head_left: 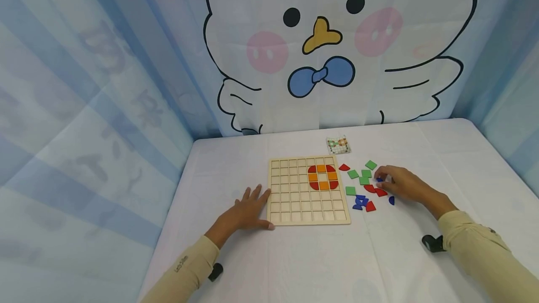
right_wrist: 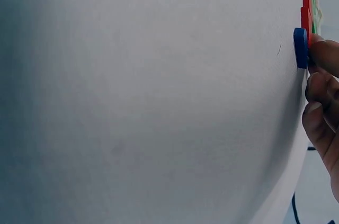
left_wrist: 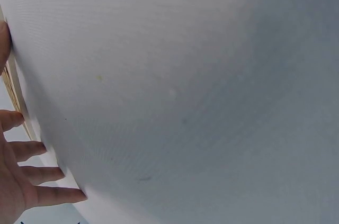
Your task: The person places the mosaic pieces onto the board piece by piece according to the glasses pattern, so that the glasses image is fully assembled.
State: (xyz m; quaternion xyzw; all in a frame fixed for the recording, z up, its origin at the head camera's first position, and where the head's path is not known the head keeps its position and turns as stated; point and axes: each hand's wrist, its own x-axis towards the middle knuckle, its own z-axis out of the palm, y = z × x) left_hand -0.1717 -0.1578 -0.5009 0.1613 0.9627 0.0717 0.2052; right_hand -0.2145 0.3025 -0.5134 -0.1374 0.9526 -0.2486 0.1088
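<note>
A square wooden grid board (head_left: 290, 200) lies on the table. Red and orange pieces form a ring around an orange-framed bare cell in its upper right part. My left hand (head_left: 248, 212) rests at the board's left edge, fingers spread, thumb by the lower left corner. Over the loose pieces at the board's right, my right hand (head_left: 402, 183) has its fingers curled, with a small blue piece (head_left: 379, 180) between thumb and forefinger. Below that hand lies a blue half-round piece (head_left: 391, 200), seen close by the fingers in the right wrist view.
Green squares (head_left: 353, 174), red wedges (head_left: 370, 206) and a cluster of blue pieces (head_left: 359, 201) lie right of the board. A small patterned card (head_left: 338, 144) in clear wrapping sits behind it. Printed curtains (head_left: 320, 106) stand around the white-covered table (head_left: 303, 265).
</note>
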